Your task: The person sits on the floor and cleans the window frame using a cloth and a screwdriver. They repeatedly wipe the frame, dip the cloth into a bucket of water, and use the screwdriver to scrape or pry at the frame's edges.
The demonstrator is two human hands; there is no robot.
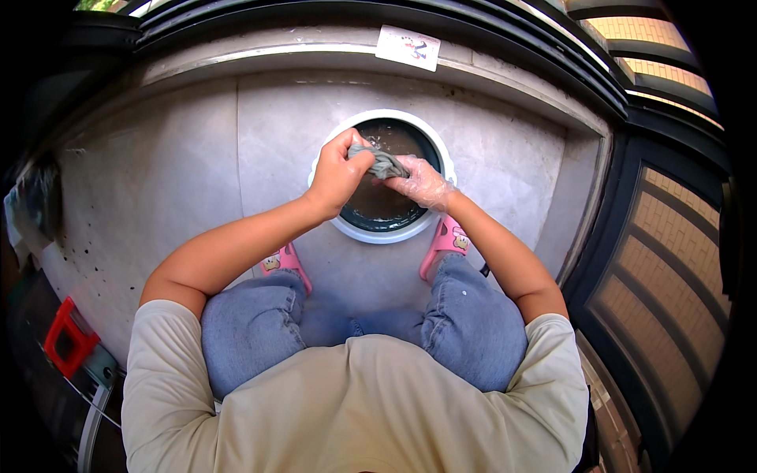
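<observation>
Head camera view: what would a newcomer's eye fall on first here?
Probably the white-rimmed basin of murky water just above the centre, with the left hand and right hand holding a twisted grey-green cloth over it. The clear plastic glove on the right hand also stands out, as do the pink slippers below the basin, one toward each side.

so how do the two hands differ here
The left hand looks bare, while the right hand wears a clear plastic glove. The left hand grips the cloth's left end; the right hand grips its right end. Both hold the same twisted cloth over the basin.
</observation>
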